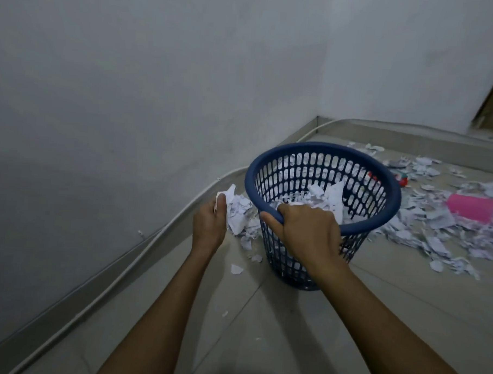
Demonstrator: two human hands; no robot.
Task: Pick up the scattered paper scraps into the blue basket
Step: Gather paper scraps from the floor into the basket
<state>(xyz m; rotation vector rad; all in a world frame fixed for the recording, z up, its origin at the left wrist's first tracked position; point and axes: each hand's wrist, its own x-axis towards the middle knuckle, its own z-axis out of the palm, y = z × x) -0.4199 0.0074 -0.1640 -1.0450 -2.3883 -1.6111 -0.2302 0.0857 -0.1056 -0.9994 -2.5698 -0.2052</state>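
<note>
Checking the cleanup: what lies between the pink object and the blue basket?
Head view: torn white paper scraps litter the floor between the pink object and blue basket.

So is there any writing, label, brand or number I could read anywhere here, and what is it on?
None can be read.
Paper scraps on the floor and in the blue basket: faint grey marks that may be print, too small and blurred to read.
Pink object among the scraps: no text visible.
Small red object behind the basket: too blurred to tell.
Wall: no sign or lettering.
</note>
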